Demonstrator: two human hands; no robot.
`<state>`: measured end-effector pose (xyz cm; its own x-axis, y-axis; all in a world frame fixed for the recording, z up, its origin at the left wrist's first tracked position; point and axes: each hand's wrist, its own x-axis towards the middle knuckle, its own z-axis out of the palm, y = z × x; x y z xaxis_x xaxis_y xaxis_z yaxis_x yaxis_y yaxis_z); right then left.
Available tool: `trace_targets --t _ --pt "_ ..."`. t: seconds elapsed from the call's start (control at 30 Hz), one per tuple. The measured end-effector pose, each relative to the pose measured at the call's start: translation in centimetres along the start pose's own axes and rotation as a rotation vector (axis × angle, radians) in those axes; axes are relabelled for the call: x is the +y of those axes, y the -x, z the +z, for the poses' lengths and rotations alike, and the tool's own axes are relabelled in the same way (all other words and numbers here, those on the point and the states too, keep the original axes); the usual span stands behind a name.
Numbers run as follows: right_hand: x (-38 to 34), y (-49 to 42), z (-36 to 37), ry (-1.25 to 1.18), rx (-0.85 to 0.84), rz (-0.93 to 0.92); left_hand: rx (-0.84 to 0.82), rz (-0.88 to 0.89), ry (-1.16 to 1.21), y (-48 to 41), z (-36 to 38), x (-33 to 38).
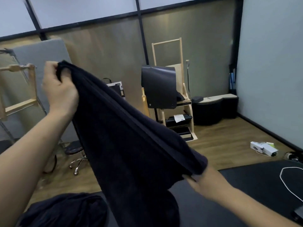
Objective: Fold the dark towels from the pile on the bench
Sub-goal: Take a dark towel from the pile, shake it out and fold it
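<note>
A dark towel [127,138] hangs stretched in the air between both hands, its top edge sloping down from upper left to lower right. My left hand [59,89] is raised high and pinches one corner. My right hand [205,181] is lower, gripping the other corner, with its fingers mostly hidden by the cloth. The towel's lower part drapes down onto the black bench [246,185]. A crumpled pile of dark towels [65,210] lies on the bench at the lower left.
A white cord [285,179] loops on the bench at the right. Beyond the bench are a wooden floor, a rolling stool [75,151], a wooden rack with black pads [170,95], a grey panel, and a white box [264,148] on the floor.
</note>
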<state>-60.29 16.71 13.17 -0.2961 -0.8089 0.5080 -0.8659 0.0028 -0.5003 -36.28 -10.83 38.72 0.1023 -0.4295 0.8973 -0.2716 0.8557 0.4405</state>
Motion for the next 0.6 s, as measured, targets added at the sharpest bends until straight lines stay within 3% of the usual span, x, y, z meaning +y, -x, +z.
trace_targets --t 0.1,0.17,0.33,0.43,0.5,0.6 --pt "0.2 -1.2 -3.2 0.189 0.098 -0.31 0.017 -0.08 -0.053 -0.1 -0.6 -2.6" --pt "0.2 -2.4 -5.7 0.291 0.131 -0.366 0.038 -0.09 -0.064 -0.2 -0.6 -2.9" --pt "1.5 -3.8 -9.7 0.352 0.03 -0.228 0.048 -0.111 -0.005 -0.4 -0.6 -3.0" --pt "1.3 -3.1 -9.0 0.41 -0.309 -0.12 -0.027 -0.074 0.118 0.4 0.3 -1.0" --pt "1.1 -1.5 -7.4 0.193 -0.439 0.038 -0.067 -0.016 0.177 1.0 1.1 0.5" --pt "1.1 1.1 -5.0 -0.211 -0.356 0.25 -0.088 0.053 0.207 1.4 2.0 2.0"
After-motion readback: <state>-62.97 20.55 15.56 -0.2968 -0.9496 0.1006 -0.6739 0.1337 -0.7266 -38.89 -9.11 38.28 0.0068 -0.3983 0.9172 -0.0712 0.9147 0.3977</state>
